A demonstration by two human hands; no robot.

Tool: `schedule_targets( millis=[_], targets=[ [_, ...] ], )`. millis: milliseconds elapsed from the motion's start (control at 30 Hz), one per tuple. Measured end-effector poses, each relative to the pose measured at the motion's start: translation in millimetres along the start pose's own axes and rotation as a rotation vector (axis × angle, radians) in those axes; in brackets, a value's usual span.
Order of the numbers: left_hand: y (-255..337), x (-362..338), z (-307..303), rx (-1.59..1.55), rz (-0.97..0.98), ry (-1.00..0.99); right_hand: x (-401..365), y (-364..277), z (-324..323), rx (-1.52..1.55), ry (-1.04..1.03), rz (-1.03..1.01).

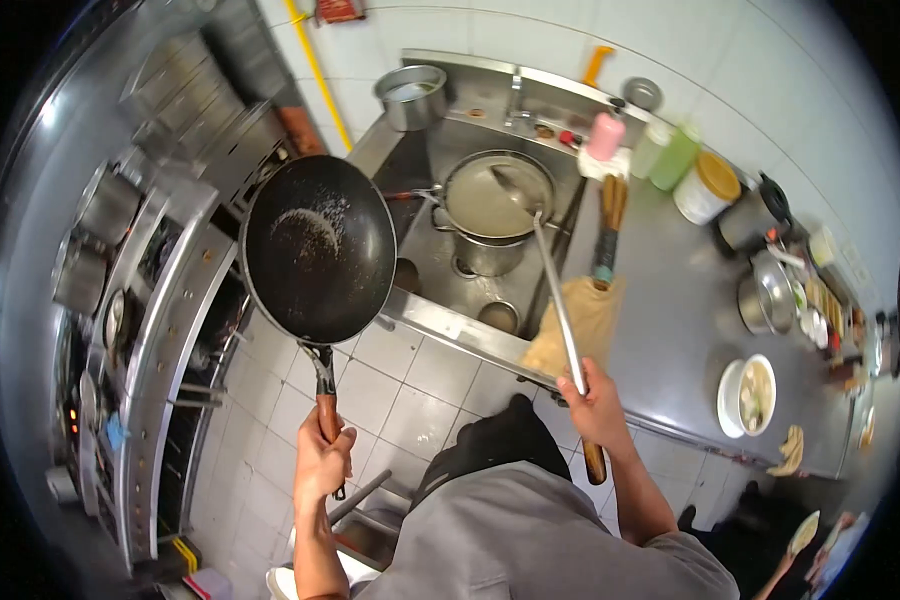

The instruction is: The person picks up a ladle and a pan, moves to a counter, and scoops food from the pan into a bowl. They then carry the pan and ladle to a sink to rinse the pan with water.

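My left hand (323, 458) is closed around the brown handle of a black frying pan (320, 250), whose dark inside shows whitish specks. The pan is held up left of the sink (425, 300). In my right hand (597, 400) is the long metal shaft of a ladle (558, 290) with a wooden end. Its bowl rests in a large pot (485, 195) of cloudy liquid standing in the sink. A tan cloth (580, 325) lies on the counter edge beside the shaft, under a wooden-handled brush (610, 225).
A stove (185, 300) runs along the left. On the right counter (670, 300) stand a pink bottle (605, 135), a yellow-lidded tub (707, 188), a metal bowl (767, 295) and white bowls (732, 398). Another person's hand (775, 580) holds a dish at lower right.
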State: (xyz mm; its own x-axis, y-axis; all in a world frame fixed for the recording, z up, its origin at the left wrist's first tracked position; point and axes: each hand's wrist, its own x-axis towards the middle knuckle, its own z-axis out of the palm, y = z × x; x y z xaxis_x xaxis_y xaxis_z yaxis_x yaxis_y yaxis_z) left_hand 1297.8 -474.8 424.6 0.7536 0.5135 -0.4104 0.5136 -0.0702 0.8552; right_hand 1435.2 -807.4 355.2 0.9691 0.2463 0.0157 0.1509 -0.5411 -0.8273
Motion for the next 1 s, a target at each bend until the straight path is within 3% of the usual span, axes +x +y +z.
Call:
schedule_targets(
  millis=[67, 133, 200, 400, 467, 500, 567, 800, 1000],
  targets=[
    [-1, 9, -2, 0.051, 0.018, 0.047, 24, 13, 6, 0.197, -0.043, 0.145],
    [-2, 26, -6, 0.037, -0.006, 0.069, 48, 9, 6, 0.259, -0.122, 0.156],
    [1, 45, -8, 0.053, -0.005, 0.066, 73, -1, 11, 0.405, -0.113, 0.366],
    [22, 107, 0, -0.099, -0.007, -0.012, 143, 41, 48, 0.334, -0.173, 0.294],
    [26, 124, 2, -0.185, -0.042, -0.062, 158, 41, 52, 0.77, -0.343, 0.59],
    [30, 132, 2, -0.189, -0.041, -0.043, 166, 42, 51, 0.77, -0.361, 0.582],
    [33, 144, 2, -0.26, -0.086, -0.111, 174, 45, 43, 1.737, -0.581, 0.854],
    [28, 173, 1, -0.355, -0.117, -0.19, 164, -15, 24, 1.794, -0.647, 0.882],
    [19, 191, -7, -0.524, -0.166, -0.307, 161, -70, 24, 1.596, -0.729, 0.84]
  ],
)
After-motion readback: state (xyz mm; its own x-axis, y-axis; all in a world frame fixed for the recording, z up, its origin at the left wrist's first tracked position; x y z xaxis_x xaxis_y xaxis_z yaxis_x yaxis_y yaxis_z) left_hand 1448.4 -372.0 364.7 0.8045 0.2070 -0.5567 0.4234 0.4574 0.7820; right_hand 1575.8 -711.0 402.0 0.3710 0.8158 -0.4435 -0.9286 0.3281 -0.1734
